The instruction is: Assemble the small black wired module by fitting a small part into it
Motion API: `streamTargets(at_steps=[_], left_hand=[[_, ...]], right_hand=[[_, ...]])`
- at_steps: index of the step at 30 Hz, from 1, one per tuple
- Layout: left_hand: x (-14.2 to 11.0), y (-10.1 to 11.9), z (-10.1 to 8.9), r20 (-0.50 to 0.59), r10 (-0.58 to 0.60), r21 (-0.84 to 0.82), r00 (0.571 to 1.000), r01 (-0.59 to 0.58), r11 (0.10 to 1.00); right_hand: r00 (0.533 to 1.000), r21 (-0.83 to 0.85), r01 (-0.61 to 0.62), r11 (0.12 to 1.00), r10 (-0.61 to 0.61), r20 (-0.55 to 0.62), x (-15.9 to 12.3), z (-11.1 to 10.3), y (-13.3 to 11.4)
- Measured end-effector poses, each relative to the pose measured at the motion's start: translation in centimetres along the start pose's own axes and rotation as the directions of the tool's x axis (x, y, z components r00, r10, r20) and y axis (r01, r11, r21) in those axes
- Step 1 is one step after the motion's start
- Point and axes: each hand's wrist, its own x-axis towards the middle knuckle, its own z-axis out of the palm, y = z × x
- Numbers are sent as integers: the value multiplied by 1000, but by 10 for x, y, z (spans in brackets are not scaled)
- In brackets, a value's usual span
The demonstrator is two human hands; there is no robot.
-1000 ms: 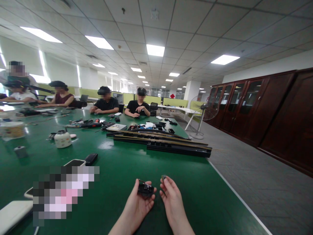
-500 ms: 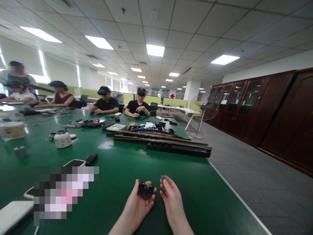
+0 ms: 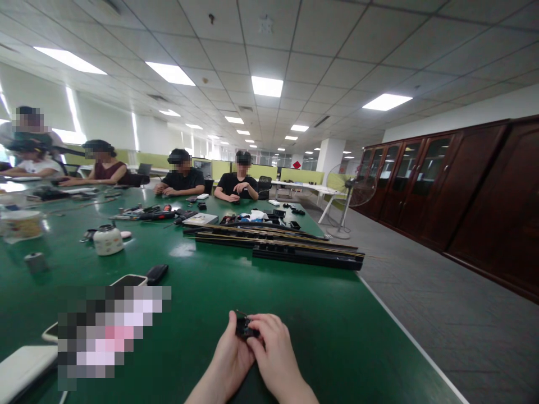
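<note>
A small black plastic housing with a thin wire at its top lies in my left hand, held between the thumb and fingers with the palm turned up. My right hand reaches over from the right, its bent fingers and thumb closed at the right end of the housing and touching it. Whatever sits between those right fingertips is hidden behind them. Both hands are just above the green table, near its front edge.
Long black rails with thin brass-coloured rods lie across the table ahead. A phone, a black case, a white jar and a grey cylinder are on the left. Several people sit farther back.
My right hand, which was apart from the left and pinching a small grey piece, has moved left onto the black housing. The grey piece is now out of sight.
</note>
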Motion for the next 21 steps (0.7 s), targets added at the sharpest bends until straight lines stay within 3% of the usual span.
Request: streamTargets(at_steps=[6,12,21], left_hand=[[-5,0,8,-45,22,42,999,-20,999],[-2,-1,5,-6,0,30,1000,0,1000],[1,-3,3,-8,28,-11,1000,-28,1000]], right_hand=[[1000,-90,22,996,-22,3,-1,-2,-3],[999,-164,26,986,-20,43,-2,-4,-6],[1000,-108,0,994,1,10,-2,-2,-3]])
